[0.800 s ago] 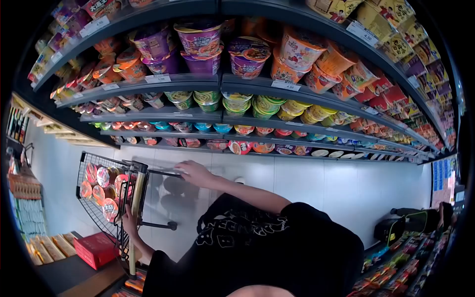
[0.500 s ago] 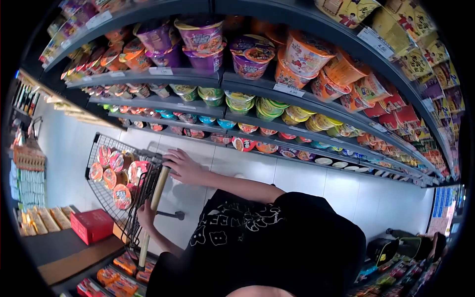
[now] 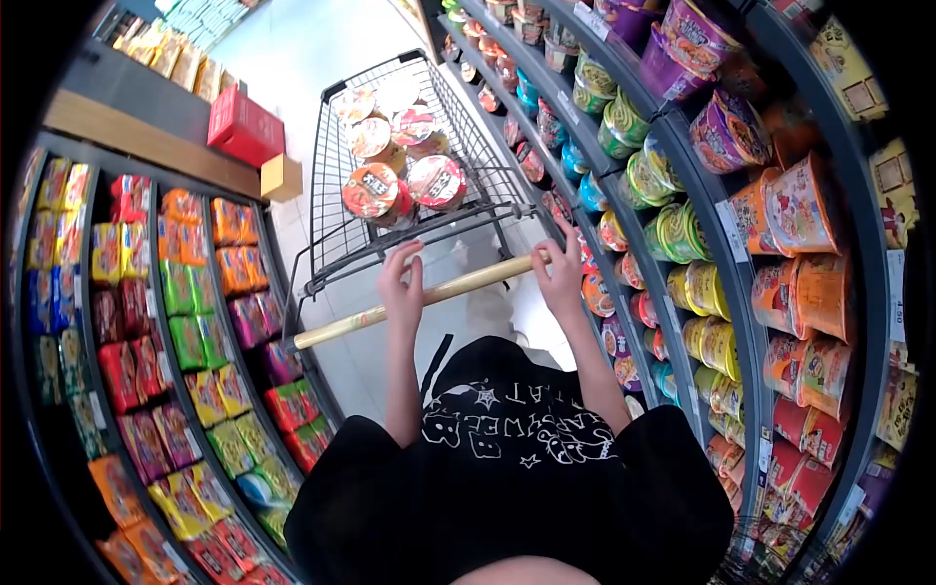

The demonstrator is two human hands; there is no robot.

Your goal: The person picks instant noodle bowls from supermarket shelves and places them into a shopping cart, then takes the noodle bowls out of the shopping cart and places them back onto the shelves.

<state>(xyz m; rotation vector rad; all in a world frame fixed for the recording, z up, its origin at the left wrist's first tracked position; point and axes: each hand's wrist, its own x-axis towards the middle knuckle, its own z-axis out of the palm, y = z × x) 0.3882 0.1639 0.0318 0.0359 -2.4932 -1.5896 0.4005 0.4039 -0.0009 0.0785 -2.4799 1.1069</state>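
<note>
The cart's pale handle bar (image 3: 419, 304) crosses in front of my body. My left hand (image 3: 402, 280) is over its middle, palm by the bar, with curved fingers and thumb apart. At the bar's right end is my right hand (image 3: 558, 271), its fingers spread and the thumb close to the bar. Neither hand is wrapped round it. Beyond the bar, the black wire cart (image 3: 330, 210) holds several noodle tubs, among them a red-lidded tub (image 3: 370, 191) and a pink-and-white one (image 3: 436, 182) nearest the handle.
Shelves of noodle cups (image 3: 712, 331) line the right side, close to the cart. Racks of packets (image 3: 200, 341) stand on the left. A red box (image 3: 246, 127) and a small cardboard box (image 3: 281, 178) lie ahead on the left. Pale floor tiles (image 3: 283, 39) show in front.
The view has swung left, so the cart now points ahead. My right hand has moved onto the handle's end, and my left hand is now over the bar's middle.
</note>
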